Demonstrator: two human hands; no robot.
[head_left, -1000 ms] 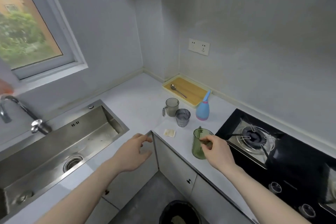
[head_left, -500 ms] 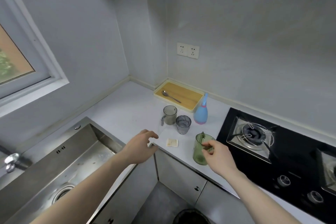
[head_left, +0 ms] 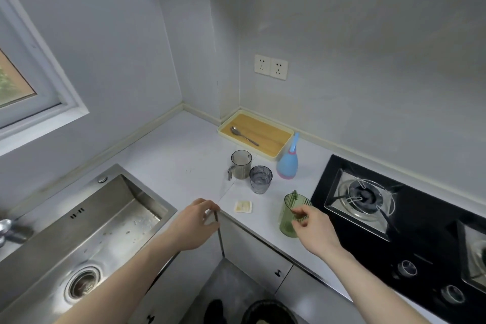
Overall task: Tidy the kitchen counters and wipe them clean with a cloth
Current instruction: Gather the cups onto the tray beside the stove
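I am in the tidying half of the job, not the wiping: no cloth shows anywhere I can see, and loose things stand on the desk (head_left: pixel 168 155). My right hand (head_left: pixel 314 229) is at the rim of the green cup (head_left: pixel 290 216), its fingers (head_left: pixel 298 212) curled and pinching the near edge of that rim (how firm the pinch is I cannot tell). My left hand (head_left: pixel 193 223) rests at the corner edge of the desk, fingers loosely bent with nothing in them. Just beyond and between my two hands lies a small pale scrap (head_left: pixel 243 206); further out from my fingers stand a grey mug (head_left: pixel 241 165) and a clear tumbler (head_left: pixel 260 179), close together, with a blue spray bottle (head_left: pixel 288 163) to their right and a tray (head_left: pixel 285 137) holding a spoon (head_left: pixel 243 135) behind them. Next, I judge, the cup must be lifted straight up, kept level, and carried to my left toward the sink (head_left: pixel 147 208).
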